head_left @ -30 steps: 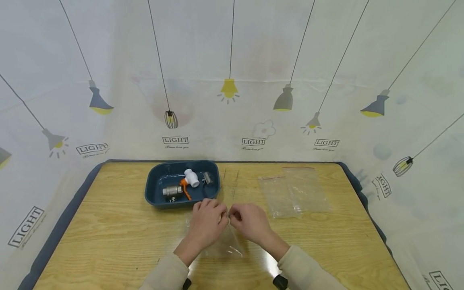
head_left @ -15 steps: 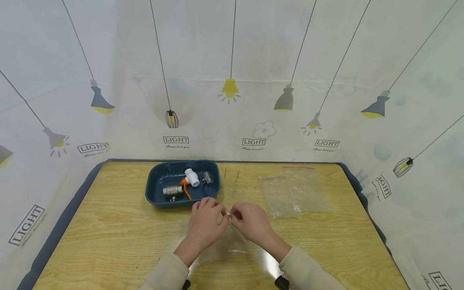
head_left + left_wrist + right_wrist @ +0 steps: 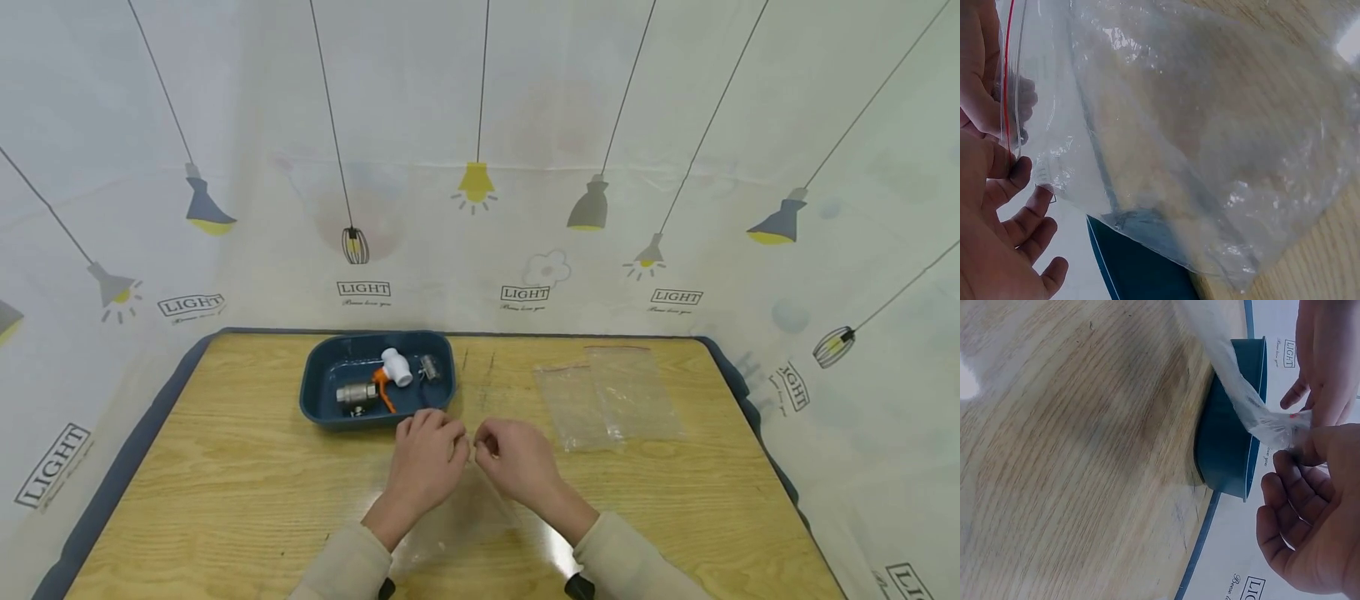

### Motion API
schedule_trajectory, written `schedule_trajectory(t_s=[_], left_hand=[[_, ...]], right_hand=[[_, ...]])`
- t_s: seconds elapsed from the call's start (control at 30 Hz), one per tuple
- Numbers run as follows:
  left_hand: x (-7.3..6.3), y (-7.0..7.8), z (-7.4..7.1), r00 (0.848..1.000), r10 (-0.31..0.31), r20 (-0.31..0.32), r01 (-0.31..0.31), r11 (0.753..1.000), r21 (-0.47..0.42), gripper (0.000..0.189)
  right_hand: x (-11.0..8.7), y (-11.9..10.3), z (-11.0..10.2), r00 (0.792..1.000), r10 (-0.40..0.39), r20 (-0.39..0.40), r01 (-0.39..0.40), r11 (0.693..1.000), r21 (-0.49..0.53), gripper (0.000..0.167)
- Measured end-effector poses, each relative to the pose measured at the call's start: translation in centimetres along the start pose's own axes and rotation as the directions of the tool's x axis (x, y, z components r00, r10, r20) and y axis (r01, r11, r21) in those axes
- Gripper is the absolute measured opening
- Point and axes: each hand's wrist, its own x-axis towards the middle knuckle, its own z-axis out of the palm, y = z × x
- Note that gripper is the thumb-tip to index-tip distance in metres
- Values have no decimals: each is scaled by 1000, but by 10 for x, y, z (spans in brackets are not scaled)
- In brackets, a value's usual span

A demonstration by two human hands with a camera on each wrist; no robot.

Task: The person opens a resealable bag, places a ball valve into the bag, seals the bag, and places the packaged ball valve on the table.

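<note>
A clear zip-lock bag [image 3: 1166, 125] with a red line along its mouth hangs from both hands, just above the table. My left hand [image 3: 427, 462] pinches the zip edge between thumb and index finger; its other fingers are spread in the left wrist view. At the bag's other end of the zip, my right hand [image 3: 519, 460] pinches the edge, the remaining fingers curled. In the head view the bag [image 3: 461, 521] is faint below the hands. No object shows inside it.
A dark blue tray [image 3: 311, 417] behind the left hand holds a metal ball valve [image 3: 356, 395], a white valve [image 3: 396, 368] with an orange handle and a small metal fitting [image 3: 429, 367]. Two flat zip-lock bags [image 3: 573, 408] overlap at the right. A printed cloth [image 3: 450, 250] surrounds the table.
Both hands stay in nearly the same place, pinching the bag's mouth. The fingertips drew closer together, then slightly apart again, and the bag's lower part has swung and shifted a little.
</note>
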Motion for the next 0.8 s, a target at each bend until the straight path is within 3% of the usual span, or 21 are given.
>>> schedule_trajectory(t_s=[0.5,0.8], left_hand=[[2,-1,2,998,37,-53,-38,999,-22,17],[3,-2,3,997,17,-70,-20,999,-39,19]], right_hand=[[-1,0,1,999,3,53,-3,1000,-4,5],[-2,1,-1,992,-16,123,20,999,-29,6]])
